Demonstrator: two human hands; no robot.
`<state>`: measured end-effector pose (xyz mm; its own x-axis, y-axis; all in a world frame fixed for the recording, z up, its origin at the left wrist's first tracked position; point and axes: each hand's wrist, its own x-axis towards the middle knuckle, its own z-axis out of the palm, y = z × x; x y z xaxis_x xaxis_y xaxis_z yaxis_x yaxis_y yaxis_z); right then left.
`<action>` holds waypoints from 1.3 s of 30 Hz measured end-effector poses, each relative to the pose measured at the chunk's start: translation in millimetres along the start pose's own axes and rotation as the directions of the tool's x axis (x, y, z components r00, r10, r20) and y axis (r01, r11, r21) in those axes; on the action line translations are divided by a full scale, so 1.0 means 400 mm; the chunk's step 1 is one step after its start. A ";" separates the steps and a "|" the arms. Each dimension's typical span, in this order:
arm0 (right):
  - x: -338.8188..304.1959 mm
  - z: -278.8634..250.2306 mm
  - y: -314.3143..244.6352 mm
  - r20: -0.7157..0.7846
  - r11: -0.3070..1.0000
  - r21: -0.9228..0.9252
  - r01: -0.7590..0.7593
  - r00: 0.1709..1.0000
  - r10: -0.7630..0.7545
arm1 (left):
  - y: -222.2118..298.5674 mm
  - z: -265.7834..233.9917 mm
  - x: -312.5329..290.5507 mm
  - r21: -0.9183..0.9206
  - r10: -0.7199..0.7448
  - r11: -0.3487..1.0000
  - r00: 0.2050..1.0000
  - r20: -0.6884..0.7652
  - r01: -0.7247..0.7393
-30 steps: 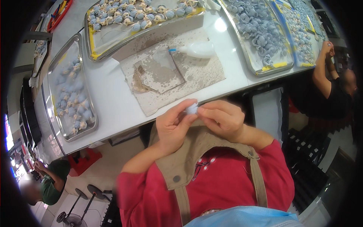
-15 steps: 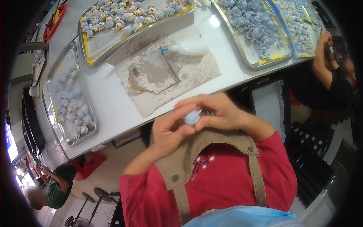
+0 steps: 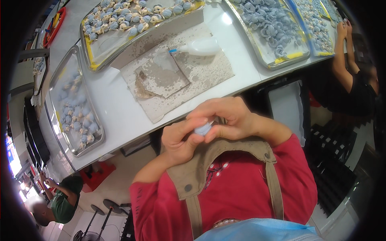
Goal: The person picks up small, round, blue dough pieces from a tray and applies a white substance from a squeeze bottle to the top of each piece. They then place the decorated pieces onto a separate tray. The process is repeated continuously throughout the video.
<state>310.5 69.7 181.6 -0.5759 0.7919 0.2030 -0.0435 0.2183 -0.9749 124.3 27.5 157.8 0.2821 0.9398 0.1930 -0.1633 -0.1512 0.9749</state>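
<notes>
A small, rounded, pale-blue piece (image 3: 202, 129)

Workroom surroundings

Long white table (image 3: 110, 104) slants across; glare spot (image 3: 226, 18) on its glossy top. Pale floor (image 3: 128, 172) below. Red container (image 3: 96, 177) under table's left end. Black racks (image 3: 331, 172) low at right. Lower left: fan (image 3: 91, 237), partly cut off. Far left edge: bright glow (image 3: 14, 160), window or screen, cannot tell.

Blue piece (image 3: 202, 129) partly hidden by hands (image 3: 177, 139); upper tray (image 3: 108, 49) cut off
</notes>
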 end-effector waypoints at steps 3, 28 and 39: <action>-0.001 0.011 0.005 -0.046 0.999 0.034 -0.002 0.999 0.003 | -0.004 0.002 -0.001 -0.026 -0.007 1.000 1.000 -0.017 0.006; -0.013 0.023 0.088 0.034 0.874 0.446 -0.195 0.979 0.201 | -0.027 0.016 0.016 -0.356 -0.164 0.923 0.986 -0.019 0.147; -0.012 0.043 0.032 -0.011 0.871 0.433 -0.234 0.964 0.265 | -0.048 0.013 0.012 -0.539 -0.160 0.831 0.987 0.005 0.137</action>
<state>298.6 58.9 166.7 -0.5575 0.8279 -0.0611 -0.2565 -0.2418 -0.9358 133.8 33.3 140.6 0.3092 0.9503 0.0355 -0.6070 0.1685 0.7767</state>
